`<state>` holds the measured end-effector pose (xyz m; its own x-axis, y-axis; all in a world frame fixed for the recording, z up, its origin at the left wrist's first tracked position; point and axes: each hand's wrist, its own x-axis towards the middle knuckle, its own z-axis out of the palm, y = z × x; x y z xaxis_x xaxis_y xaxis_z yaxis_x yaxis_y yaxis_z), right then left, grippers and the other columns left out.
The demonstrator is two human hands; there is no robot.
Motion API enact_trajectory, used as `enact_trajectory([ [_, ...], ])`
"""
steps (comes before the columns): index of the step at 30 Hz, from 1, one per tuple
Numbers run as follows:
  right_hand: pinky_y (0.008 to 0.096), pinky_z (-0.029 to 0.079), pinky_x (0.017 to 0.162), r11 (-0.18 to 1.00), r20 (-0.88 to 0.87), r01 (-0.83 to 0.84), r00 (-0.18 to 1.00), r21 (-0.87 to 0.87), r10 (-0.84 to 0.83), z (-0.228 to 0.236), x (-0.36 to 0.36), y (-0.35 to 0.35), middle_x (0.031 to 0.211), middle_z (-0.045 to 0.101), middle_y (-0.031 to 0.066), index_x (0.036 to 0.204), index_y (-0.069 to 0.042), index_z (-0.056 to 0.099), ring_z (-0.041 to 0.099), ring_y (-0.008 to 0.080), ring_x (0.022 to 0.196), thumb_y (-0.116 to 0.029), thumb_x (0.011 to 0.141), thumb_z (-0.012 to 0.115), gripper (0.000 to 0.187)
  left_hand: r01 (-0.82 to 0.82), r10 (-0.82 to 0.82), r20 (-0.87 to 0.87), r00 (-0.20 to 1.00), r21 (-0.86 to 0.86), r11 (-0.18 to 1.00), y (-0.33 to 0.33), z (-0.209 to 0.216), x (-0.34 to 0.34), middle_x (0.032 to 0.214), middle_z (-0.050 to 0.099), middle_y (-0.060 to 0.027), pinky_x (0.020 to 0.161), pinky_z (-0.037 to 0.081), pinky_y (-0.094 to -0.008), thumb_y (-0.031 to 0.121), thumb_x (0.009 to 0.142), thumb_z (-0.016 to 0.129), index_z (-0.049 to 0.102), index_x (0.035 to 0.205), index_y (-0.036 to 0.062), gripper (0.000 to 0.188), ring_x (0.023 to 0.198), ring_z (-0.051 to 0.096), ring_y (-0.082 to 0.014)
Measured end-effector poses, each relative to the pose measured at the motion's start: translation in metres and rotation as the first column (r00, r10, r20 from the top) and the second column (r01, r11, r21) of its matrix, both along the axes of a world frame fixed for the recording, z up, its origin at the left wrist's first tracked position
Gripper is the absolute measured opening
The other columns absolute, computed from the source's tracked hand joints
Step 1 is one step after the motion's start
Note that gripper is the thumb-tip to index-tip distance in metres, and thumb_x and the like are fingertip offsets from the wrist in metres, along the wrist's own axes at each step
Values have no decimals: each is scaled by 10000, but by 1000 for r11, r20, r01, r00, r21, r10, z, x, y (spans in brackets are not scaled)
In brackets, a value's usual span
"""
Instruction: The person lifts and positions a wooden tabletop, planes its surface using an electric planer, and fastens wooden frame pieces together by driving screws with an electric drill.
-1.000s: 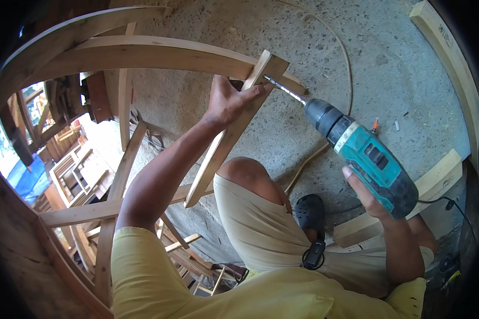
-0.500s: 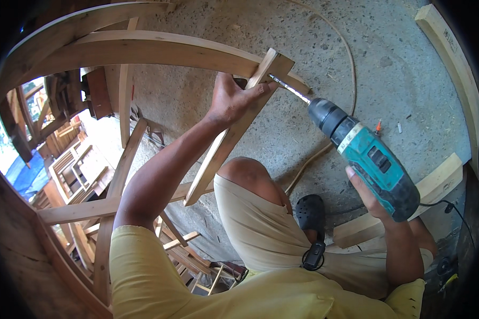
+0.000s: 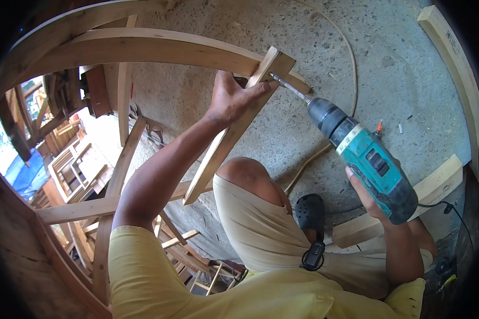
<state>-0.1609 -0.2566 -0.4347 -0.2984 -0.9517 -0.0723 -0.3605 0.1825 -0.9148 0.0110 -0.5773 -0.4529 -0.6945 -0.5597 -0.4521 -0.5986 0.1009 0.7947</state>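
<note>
Lettering [image 3: 452, 41] marks one beam [image 3: 467, 90]; left hand [image 3: 233, 101] curls closed around wooden bar [image 3: 234, 133], right hand [image 3: 365, 198] around teal drill [image 3: 375, 162].

Teal-and-black drill [image 3: 375, 159], pale tan wooden bar [image 3: 217, 153], speckled grey floor [image 3: 292, 37], yellow shirt [image 3: 271, 297], beige shorts [image 3: 250, 223]

One teal drill [image 3: 377, 159] has two thick timbers [image 3: 463, 85] to its right and below, one orange-tipped object [image 3: 379, 126] and one small white object [image 3: 400, 128] at its upper right, one black clog [image 3: 310, 210] at lower left, and one tan hose [image 3: 355, 80] behind it.
</note>
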Motion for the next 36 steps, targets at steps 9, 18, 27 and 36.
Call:
enact_trajectory([
  [9, 245, 543, 669, 995, -223, 40, 973, -90, -60, -2, 2, -5, 900, 673, 21, 1016, -57, 627, 634, 89, 765, -59, 870, 651, 148, -20, 20, 6, 1000, 26, 999, 2, 3, -2, 1000, 671, -193, 864, 549, -375, 377, 714, 864, 540, 1147, -78, 707, 937, 684, -238],
  [18, 256, 532, 672, 999, -126, -42, 991, -10, 40, 4, -7, -16, 835, 658, 34, 1021, -4, 617, 622, 118, 716, -81, 760, 754, 305, -14, 14, -14, 1000, 16, 1000, 3, 4, -3, 996, 675, -188, 876, 544, -375, 352, 729, 858, 564, 1118, -85, 655, 953, 684, -236],
  [27, 261, 524, 647, 999, -3, -36, 999, 37, 36, 2, -11, -19, 809, 654, 48, 1055, 14, 616, 620, 121, 680, -109, 757, 721, 338, -6, 6, -8, 1000, 1, 1000, 3, 5, -5, 967, 685, -188, 847, 551, -366, 322, 727, 852, 590, 1094, -92, 612, 913, 692, -233],
  [36, 288, 518, 587, 999, -17, -31, 999, -24, 31, 5, -14, -29, 765, 618, 68, 982, 2, 604, 620, 198, 607, -122, 739, 708, 292, 1, -1, 2, 1000, -20, 1000, 0, 2, -2, 1010, 674, -200, 861, 541, -379, 330, 720, 840, 575, 1126, -90, 642, 938, 681, -245],
])
